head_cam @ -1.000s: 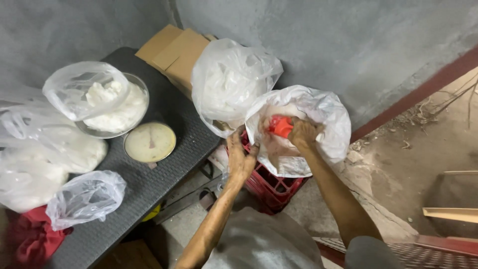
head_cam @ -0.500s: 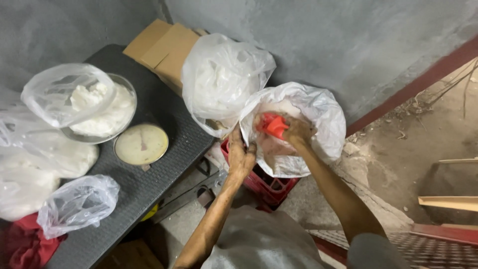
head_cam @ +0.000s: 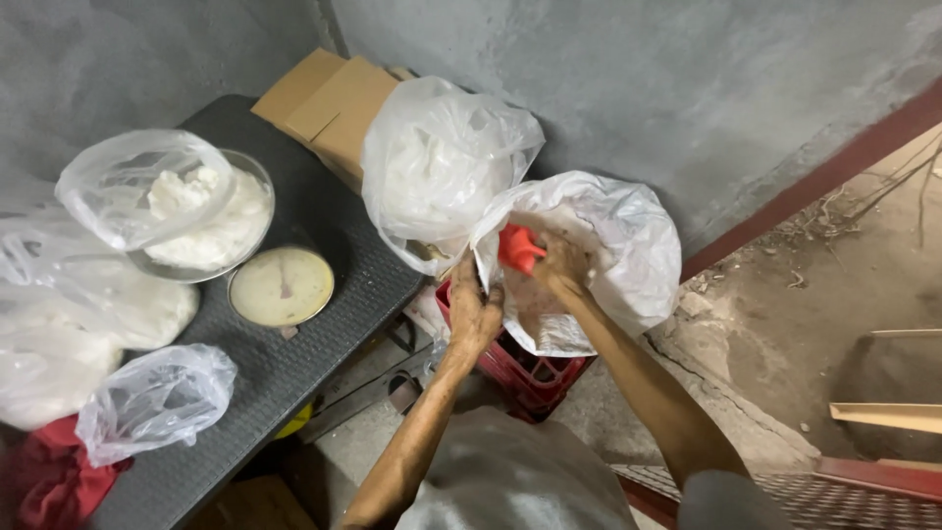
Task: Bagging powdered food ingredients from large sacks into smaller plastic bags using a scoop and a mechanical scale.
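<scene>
Head view, looking down: the person is reaching both arms forward over a red crate (head_cam: pixel 520 368). The left hand (head_cam: pixel 475 314) is gripping the near rim of an open white plastic bag (head_cam: pixel 599 255), fingers curled over the edge, forearm angled up from below. The right hand (head_cam: pixel 561 263) is pushed inside the bag's mouth, closed around a red scoop (head_cam: pixel 518 247), wrist bent downward. The bag is sitting atop the crate, just beside a fuller white bag (head_cam: pixel 437 167) leaning against a cardboard box (head_cam: pixel 329 98). To the left, on a dark table (head_cam: pixel 294 368), a round scale (head_cam: pixel 282 287) is lying near a bowl of white powder (head_cam: pixel 211 221).
</scene>
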